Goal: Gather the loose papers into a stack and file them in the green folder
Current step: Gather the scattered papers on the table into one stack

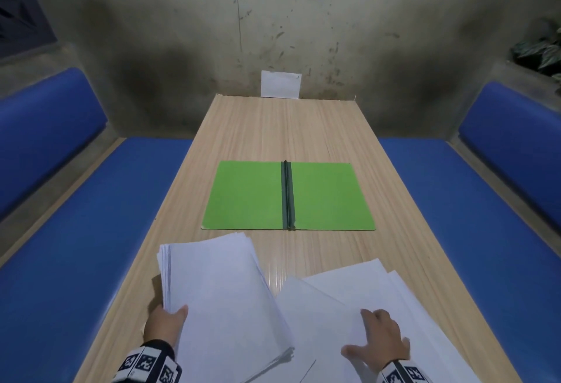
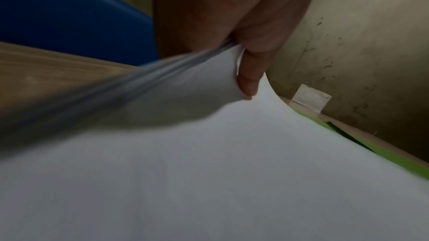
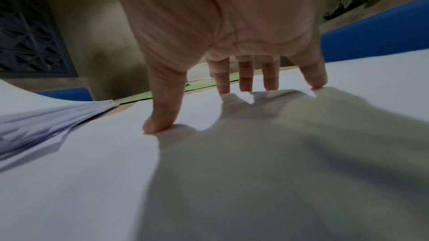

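A green folder [image 1: 288, 195] lies open and flat in the middle of the wooden table [image 1: 273, 127], its dark spine running front to back. My left hand [image 1: 168, 320] grips the near left corner of a thick stack of white papers [image 1: 218, 285], lifted off the table; in the left wrist view the thumb [image 2: 249, 81] presses on the stack's [image 2: 209, 153] top sheet. My right hand [image 1: 378, 335] rests with spread, straight fingers [image 3: 223, 79] on several loose white sheets [image 1: 358, 288] fanned out at the near right. The folder [image 3: 204, 86] shows as a green strip beyond that hand.
Blue cushioned benches [image 1: 76, 215] run along both sides of the table. A small white card [image 1: 280, 83] leans against the stained wall at the table's far end. A leafy plant [image 1: 540, 48] stands at the far right.
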`<move>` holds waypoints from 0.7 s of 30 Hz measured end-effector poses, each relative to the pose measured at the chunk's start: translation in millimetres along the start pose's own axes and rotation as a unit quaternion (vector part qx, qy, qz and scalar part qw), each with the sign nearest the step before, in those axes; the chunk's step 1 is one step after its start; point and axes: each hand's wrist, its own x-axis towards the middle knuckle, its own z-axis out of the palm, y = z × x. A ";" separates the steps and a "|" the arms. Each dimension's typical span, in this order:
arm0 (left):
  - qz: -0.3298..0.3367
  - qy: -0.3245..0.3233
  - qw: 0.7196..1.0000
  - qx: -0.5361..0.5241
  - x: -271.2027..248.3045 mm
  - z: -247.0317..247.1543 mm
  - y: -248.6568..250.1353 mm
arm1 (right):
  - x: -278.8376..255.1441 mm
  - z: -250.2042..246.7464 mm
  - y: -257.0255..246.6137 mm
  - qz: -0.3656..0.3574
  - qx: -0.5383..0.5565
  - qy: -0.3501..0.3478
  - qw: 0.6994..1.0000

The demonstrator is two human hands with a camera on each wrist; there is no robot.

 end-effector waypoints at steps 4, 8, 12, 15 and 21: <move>0.042 -0.016 0.993 -0.105 -11.2 -7.8 18.6 | 4.8 2.0 1.3 0.015 0.014 0.017 1.000; 0.067 -0.100 0.968 -0.223 -25.3 -32.6 37.3 | 9.4 3.2 0.7 0.033 -0.001 0.038 0.999; 0.089 -0.150 0.942 -0.287 -35.7 -55.1 38.1 | 13.0 5.0 -2.3 0.048 -0.002 0.053 0.997; 0.073 -0.157 0.938 -0.299 -36.1 -56.0 20.9 | 13.4 4.7 -3.5 0.058 -0.009 0.044 0.997; -0.050 -0.099 0.972 -0.205 8.1 -14.4 -41.9 | 12.0 3.2 -8.6 0.070 -0.049 0.024 0.996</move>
